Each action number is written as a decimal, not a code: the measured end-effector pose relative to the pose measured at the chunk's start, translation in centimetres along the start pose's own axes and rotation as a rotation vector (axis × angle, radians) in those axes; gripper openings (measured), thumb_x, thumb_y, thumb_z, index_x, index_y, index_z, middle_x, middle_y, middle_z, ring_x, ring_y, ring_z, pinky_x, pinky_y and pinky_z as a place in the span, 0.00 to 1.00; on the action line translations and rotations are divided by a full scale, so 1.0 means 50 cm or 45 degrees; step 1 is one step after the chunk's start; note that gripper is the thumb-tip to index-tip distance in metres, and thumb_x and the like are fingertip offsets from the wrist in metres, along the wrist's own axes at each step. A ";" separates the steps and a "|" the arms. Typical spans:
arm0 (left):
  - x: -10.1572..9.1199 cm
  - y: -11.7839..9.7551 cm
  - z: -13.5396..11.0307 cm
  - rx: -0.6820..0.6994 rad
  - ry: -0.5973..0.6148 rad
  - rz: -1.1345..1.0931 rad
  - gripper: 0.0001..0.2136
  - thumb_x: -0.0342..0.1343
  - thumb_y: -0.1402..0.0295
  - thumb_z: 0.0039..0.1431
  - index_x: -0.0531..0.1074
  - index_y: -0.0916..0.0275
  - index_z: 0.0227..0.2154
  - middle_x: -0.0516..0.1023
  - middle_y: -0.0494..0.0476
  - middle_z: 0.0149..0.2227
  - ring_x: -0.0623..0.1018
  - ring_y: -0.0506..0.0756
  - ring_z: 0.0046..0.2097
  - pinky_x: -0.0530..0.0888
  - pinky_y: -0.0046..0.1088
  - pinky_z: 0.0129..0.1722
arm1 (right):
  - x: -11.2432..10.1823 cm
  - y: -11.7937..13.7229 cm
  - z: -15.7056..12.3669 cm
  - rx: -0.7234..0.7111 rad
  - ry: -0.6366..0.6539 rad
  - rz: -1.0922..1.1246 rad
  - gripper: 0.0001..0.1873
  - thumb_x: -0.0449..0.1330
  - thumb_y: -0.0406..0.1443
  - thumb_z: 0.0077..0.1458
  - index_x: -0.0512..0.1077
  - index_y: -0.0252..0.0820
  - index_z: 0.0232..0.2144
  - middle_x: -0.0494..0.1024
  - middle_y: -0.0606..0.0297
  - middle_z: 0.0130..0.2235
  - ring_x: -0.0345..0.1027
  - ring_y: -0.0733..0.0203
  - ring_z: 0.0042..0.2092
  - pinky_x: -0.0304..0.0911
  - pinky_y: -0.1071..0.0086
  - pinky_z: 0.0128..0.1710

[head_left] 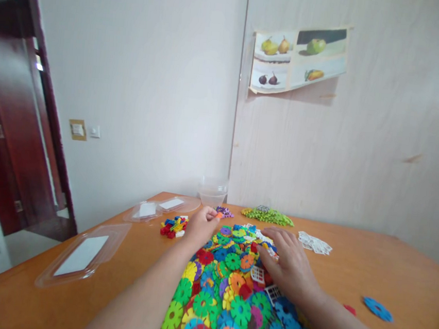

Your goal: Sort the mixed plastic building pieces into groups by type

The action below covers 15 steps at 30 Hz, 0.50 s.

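L hand (203,224) out past far L edge of main pile; thumb + fingertips pinched on small orange piece (220,215), held just in front of purple pieces (225,212). R hand (291,264) over R side of pile, palm down, thumb + fingers apart, nothing seen in grip; contact w/ pile can't tell.

Pile = slotted plastic discs (226,292), mixed colours, w/ white lattice pcs (257,274) among them (some overlap, hard to count). Brick heap (174,226), red/yellow/blue/white, L of pile. Lime-green pieces (271,217) heaped beyond it; more white lattice approx. R of R hand. Lone blue disc (377,309) far R. Clear bowl (213,191) at table's back edge; clear lid (82,255) w/ white label, L side of table (134,280).
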State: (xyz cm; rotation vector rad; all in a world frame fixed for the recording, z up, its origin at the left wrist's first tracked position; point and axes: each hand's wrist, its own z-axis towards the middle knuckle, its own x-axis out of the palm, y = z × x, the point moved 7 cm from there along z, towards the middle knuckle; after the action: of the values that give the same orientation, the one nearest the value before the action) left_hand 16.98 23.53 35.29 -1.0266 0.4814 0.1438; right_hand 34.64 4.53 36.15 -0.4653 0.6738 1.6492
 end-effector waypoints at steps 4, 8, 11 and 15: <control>-0.126 0.052 0.033 0.015 -0.300 0.638 0.11 0.51 0.59 0.60 0.76 0.56 0.39 0.81 0.58 0.40 0.75 0.62 0.47 0.64 0.40 0.47 | -0.002 -0.027 -0.003 0.050 0.000 -0.013 0.15 0.55 0.43 0.62 0.71 0.47 0.48 0.76 0.57 0.50 0.67 0.47 0.52 0.62 0.52 0.50; -0.186 0.082 0.035 -0.069 -0.397 0.925 0.13 0.49 0.58 0.61 0.77 0.53 0.41 0.81 0.60 0.42 0.71 0.66 0.50 0.61 0.45 0.47 | -0.003 -0.037 -0.002 0.074 -0.014 -0.015 0.14 0.54 0.42 0.62 0.71 0.47 0.48 0.76 0.58 0.50 0.67 0.48 0.52 0.61 0.53 0.51; -0.182 0.091 0.034 -0.053 -0.338 0.997 0.12 0.49 0.60 0.61 0.78 0.51 0.40 0.81 0.59 0.41 0.70 0.65 0.51 0.59 0.45 0.47 | -0.004 -0.035 -0.001 0.083 -0.007 -0.007 0.14 0.54 0.42 0.62 0.70 0.47 0.48 0.76 0.58 0.51 0.67 0.48 0.52 0.61 0.54 0.50; -0.161 0.098 0.033 0.039 -0.270 1.051 0.12 0.50 0.63 0.60 0.79 0.51 0.39 0.81 0.59 0.40 0.68 0.64 0.53 0.55 0.46 0.51 | -0.005 -0.035 -0.001 0.103 0.002 0.001 0.14 0.54 0.41 0.63 0.70 0.46 0.48 0.76 0.58 0.50 0.66 0.48 0.52 0.62 0.54 0.50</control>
State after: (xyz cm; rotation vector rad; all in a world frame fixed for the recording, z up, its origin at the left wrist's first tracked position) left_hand 8.69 28.33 35.75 -0.7192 0.6869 0.9662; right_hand 36.42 4.50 35.95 -0.4086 0.7388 1.6160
